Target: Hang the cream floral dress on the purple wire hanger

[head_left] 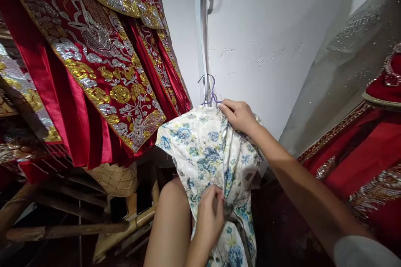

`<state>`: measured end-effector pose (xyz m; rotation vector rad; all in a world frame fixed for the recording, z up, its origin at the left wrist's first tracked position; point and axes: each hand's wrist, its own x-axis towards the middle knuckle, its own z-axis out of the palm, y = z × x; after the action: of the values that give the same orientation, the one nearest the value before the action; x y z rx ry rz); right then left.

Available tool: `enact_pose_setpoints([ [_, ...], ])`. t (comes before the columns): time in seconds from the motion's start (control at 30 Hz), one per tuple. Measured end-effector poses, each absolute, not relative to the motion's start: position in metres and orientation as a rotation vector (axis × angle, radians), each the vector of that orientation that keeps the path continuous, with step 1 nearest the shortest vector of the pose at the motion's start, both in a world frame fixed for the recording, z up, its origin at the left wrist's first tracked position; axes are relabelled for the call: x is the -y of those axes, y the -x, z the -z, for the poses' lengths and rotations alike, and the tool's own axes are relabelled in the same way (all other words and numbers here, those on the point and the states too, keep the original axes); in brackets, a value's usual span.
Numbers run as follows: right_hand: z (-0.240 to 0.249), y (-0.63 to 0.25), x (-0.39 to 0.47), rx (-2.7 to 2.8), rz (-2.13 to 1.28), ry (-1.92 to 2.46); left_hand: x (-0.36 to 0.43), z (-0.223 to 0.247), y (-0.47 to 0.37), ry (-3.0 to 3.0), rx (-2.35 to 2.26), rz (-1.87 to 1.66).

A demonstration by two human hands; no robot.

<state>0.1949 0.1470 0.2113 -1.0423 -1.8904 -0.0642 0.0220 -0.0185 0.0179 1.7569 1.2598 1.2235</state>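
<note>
A white garment with blue and green flowers (200, 142) hangs from a purple wire hanger (213, 91), its hook up against a thin pale upright strip. My right hand (239, 114) pinches the garment's top edge just right of the hanger's neck. Lower down, my left hand (210, 210) has thumb and fingers closed on the cloth at the front fold. A long crease runs down between the two hands. Below the left hand the fabric falls loosely in folds and parts at the bottom.
Red garments with gold and silver sequin embroidery (119, 75) hang at the left. Bamboo furniture (125, 229) stands at lower left, near my bare knee (173, 212). A scuffed white wall (257, 29) is ahead. More red beaded clothing (369, 150) and sheer sparkly fabric (341, 66) are at right.
</note>
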Motion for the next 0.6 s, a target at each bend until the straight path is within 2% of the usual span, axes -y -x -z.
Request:
enact_pose_setpoints([
  [0.1, -0.202, -0.180, -0.137, 1.745, -0.146, 0.965, 0.002, -0.043, -0.012, -1.761, -1.165, -1.281],
  [0.27, -0.185, -0.161, -0.115, 1.470, -0.545, 0.793, -0.057, -0.137, -0.003, -1.959, -1.068, -1.692],
  [0.37, -0.185, -0.155, -0.110, 1.436, -0.661, 0.751, -0.092, -0.184, -0.009, -2.279, -1.030, -1.684],
  [0.47, -0.171, -0.149, -0.114, 1.382, -0.688, 0.788, -0.106, -0.207, -0.015, -2.462, -1.030, -1.637],
  [0.6, -0.124, -0.143, -0.114, 1.299, -0.734, 0.948, -0.110, -0.222, 0.010, -2.119, -1.090, -1.968],
])
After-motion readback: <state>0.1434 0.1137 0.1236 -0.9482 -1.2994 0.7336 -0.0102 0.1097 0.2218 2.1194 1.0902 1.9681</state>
